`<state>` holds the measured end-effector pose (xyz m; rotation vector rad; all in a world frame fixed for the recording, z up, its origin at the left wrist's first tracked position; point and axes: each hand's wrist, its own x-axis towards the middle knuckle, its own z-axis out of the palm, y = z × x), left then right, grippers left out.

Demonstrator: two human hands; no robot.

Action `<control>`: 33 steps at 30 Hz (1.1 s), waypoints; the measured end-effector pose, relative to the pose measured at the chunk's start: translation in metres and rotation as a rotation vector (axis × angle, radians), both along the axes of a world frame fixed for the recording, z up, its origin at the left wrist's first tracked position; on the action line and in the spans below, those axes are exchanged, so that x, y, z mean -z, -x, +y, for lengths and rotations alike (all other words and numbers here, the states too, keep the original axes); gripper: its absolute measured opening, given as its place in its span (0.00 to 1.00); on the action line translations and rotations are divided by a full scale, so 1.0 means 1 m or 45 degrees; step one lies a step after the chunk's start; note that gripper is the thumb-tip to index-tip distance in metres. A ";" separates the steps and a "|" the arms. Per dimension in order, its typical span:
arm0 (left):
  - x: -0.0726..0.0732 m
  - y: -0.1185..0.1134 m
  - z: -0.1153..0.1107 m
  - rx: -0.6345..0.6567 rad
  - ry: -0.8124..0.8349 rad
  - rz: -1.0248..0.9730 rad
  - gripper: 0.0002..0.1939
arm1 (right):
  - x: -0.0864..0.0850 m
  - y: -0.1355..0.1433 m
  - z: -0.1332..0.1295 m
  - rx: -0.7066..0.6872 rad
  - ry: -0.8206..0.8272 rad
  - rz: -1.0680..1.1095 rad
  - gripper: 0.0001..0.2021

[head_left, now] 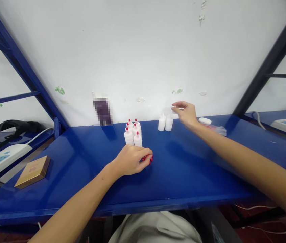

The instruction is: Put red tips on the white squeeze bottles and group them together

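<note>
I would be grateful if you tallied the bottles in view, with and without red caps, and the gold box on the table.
Red-capped bottles: 6
Bottles without red caps: 2
Gold box: 1
Total: 9

Open tabletop runs between two obstacles: red-capped bottles and all-white bottles.

Workshop-like: blue bench, power strips
</note>
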<state>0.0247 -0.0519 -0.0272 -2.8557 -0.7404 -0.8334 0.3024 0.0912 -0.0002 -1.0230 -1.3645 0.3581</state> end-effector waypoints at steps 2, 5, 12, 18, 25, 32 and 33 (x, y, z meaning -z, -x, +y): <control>0.000 0.002 0.001 -0.027 -0.029 -0.007 0.10 | 0.002 0.002 0.002 0.045 0.015 -0.065 0.08; 0.000 0.003 0.002 -0.056 -0.051 -0.005 0.11 | 0.008 0.002 0.004 0.056 0.051 -0.154 0.09; 0.000 0.004 0.003 -0.113 -0.033 0.020 0.11 | 0.024 0.000 0.008 0.006 0.070 -0.285 0.12; -0.001 0.005 0.002 -0.112 0.113 0.098 0.11 | 0.021 -0.001 -0.001 0.183 0.174 -0.556 0.11; -0.003 0.003 -0.002 -0.052 0.216 0.209 0.11 | 0.012 -0.003 -0.030 0.154 0.143 -0.586 0.10; -0.005 0.004 -0.003 -0.037 0.236 0.219 0.11 | 0.019 0.015 -0.052 -0.149 0.154 -0.445 0.10; -0.004 0.004 -0.003 -0.033 0.250 0.219 0.11 | 0.020 0.017 -0.053 -0.187 0.157 -0.420 0.11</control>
